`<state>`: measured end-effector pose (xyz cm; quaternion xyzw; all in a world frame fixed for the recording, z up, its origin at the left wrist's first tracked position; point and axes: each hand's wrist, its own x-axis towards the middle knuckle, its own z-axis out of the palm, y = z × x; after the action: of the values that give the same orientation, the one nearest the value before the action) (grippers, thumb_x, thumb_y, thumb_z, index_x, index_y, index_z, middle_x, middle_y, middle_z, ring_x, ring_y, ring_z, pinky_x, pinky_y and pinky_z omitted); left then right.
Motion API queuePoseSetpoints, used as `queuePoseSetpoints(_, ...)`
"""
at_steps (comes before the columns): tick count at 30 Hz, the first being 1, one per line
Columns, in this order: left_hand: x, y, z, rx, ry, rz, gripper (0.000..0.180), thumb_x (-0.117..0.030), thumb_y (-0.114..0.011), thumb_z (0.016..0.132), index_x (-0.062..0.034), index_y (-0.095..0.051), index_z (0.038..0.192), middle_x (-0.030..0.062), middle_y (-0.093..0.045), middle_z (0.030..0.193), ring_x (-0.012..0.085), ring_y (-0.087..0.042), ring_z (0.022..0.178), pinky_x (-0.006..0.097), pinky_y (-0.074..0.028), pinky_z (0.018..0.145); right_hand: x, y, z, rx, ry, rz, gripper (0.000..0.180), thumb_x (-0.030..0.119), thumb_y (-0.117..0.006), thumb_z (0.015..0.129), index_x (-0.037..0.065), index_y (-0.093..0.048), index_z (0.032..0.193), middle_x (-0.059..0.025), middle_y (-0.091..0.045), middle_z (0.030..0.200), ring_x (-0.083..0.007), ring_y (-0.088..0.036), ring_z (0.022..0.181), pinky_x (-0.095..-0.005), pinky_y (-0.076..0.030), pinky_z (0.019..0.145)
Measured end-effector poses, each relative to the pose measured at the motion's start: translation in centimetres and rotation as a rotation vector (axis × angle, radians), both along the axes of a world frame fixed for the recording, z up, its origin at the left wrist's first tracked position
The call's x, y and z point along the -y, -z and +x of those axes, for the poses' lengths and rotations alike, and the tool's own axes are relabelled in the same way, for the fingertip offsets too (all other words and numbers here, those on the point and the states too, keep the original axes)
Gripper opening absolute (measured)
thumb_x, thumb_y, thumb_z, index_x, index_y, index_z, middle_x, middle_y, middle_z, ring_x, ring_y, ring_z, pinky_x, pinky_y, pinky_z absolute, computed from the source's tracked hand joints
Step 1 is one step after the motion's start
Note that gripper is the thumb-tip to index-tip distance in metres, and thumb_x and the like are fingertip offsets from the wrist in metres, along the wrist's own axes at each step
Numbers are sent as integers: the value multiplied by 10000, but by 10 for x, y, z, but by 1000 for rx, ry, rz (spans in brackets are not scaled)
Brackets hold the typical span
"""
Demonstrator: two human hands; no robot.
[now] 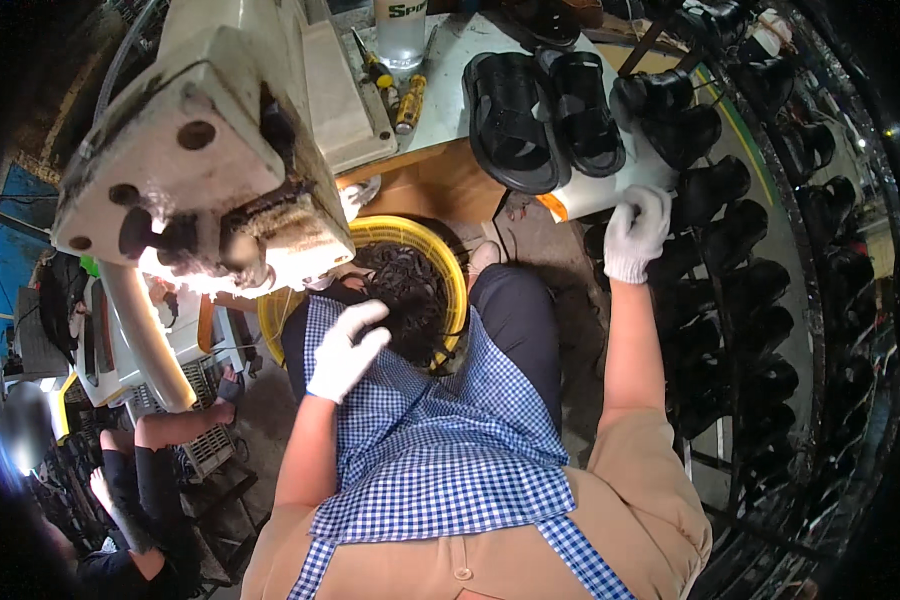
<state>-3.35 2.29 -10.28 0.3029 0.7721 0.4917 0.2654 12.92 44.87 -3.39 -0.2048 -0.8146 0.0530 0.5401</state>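
Observation:
My left hand (342, 358), in a white glove, hovers over my lap beside a yellow basket (457, 262); its thumb and fingers are apart and nothing shows between them. Dark strips and scraps (410, 285) fill much of that basket. On the right, my gloved right hand (635, 240) has its fingers curled at the table's corner, near a white sheet (592, 195) with an orange end. Whatever those fingers hold, if anything, is hidden. Just beyond, two black sandals (515, 120) (585, 110) with crossed straps lie on the table (440, 125).
A large pale machine head (180, 150) with a glowing light underneath looms at the left. Screwdrivers (410, 105) and a clear bottle (400, 40) are on the table. Racks of black footwear (735, 230) line the right side. Another person (135, 490) sits at the lower left.

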Motion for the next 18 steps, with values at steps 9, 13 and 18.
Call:
queuePoseSetpoints(9,100,87,-146,-360,-600,-593,596,-278,-744,883,-21,-545,1383,175,-659,1282,276,-624,1188,386,-498,983,3,193,-69,599,-184,-806,653,299,-662,901,90,-446,1480,-234,-482,1477,-405,-501,1324,-469,-410,1106)
queuePoseSetpoints(13,153,77,-190,-468,-749,-597,549,-263,-720,883,-45,-566,1362,187,-657,1267,276,-632,1166,395,-506,966,-52,236,-118,729,20,-936,614,293,-655,904,81,-467,1449,-233,-501,1448,-404,-514,1303,-467,-418,1091)
queuePoseSetpoints(18,187,71,-187,-391,-778,-757,494,-245,-691,883,-75,-591,1335,202,-654,1248,276,-641,1138,406,-515,944,-72,261,-141,847,135,-1017,567,286,-647,909,70,-493,1410,-231,-525,1412,-402,-531,1277,-464,-429,1072)
